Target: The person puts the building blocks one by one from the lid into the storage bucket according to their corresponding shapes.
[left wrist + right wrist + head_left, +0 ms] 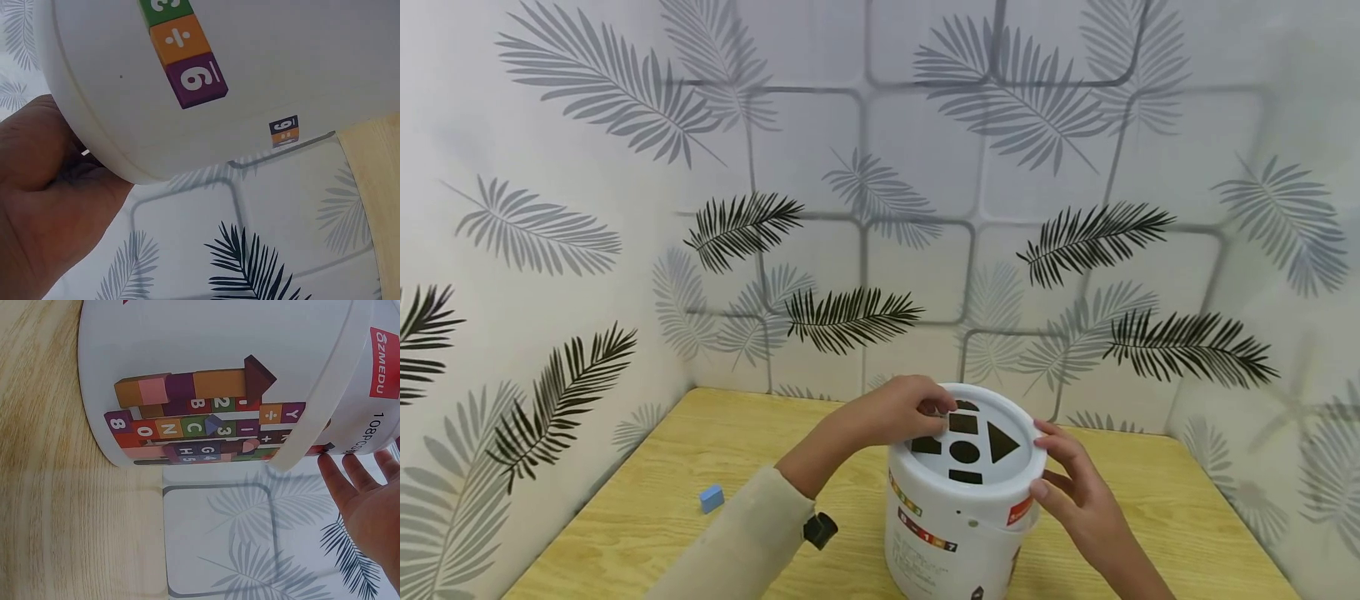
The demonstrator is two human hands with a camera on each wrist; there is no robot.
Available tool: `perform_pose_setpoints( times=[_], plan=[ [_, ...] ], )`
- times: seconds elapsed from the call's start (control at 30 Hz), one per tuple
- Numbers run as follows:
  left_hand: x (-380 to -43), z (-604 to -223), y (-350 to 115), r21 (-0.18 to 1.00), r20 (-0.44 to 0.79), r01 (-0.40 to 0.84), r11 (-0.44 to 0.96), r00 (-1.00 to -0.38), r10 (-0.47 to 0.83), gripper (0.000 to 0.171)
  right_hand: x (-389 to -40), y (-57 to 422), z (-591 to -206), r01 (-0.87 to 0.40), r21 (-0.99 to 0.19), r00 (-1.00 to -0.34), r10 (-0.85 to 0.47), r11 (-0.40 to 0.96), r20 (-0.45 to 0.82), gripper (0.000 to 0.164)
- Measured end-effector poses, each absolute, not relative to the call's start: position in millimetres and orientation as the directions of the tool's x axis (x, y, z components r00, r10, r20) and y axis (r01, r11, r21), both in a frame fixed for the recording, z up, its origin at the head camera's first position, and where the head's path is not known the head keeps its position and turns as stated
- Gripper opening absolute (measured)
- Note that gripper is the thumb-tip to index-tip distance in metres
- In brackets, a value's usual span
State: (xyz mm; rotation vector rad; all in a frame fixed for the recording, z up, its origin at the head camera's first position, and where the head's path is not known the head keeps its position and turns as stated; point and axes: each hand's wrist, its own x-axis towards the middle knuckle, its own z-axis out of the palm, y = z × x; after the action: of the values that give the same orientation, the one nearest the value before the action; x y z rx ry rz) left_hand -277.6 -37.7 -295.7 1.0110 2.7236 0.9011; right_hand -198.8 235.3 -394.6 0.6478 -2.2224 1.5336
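Note:
A white bucket point(917, 500) printed with coloured number blocks stands upright on the table, its white lid point(1000, 477) cut with several shaped holes. My left hand point(898, 412) reaches over the lid from the left, thumb and curled fingers close to the square hole point(963, 424); whether they pinch anything is hidden. In the left wrist view, the left hand point(56, 200) is at the bucket's edge with its fingertips out of sight. With extended fingers, my right hand point(1078, 492) touches the lid's right rim. The right wrist view has those fingertips point(331, 469) against the bucket's upper side.
A small blue block point(711, 498) lies on the wood-grain table point(700, 433), left of the left forearm. Leaf-patterned walls point(917, 275) stand behind and at both sides of the table. A dark wrist device point(820, 529) sits by the left sleeve.

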Motion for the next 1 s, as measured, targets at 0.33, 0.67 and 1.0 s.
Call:
perform_pose_setpoints(
  times=[0.33, 0.67, 1.0],
  plan=[
    [-258.1, -310.9, -82.9, 0.681, 0.289, 0.568, 0.461, -0.788, 0.544, 0.024, -200.8, 234.6, -397.2, -0.587, -0.757, -0.809, -0.176, 0.285, 0.561, 0.042],
    [-244.7, -340.5, -152.5, 0.783, 0.290, 0.480, 0.397, -0.845, 0.449, 0.028, -201.0, 239.4, -394.9, -0.597, -0.761, -0.802, -0.175, 0.253, 0.571, 0.041],
    [-218.2, -389.5, -206.9, 0.862, 0.091, 0.287, 0.418, -0.898, 0.430, 0.036, -201.9, 237.1, -394.7, -0.604, -0.759, -0.797, -0.178, 0.242, 0.578, 0.041]
  ],
)
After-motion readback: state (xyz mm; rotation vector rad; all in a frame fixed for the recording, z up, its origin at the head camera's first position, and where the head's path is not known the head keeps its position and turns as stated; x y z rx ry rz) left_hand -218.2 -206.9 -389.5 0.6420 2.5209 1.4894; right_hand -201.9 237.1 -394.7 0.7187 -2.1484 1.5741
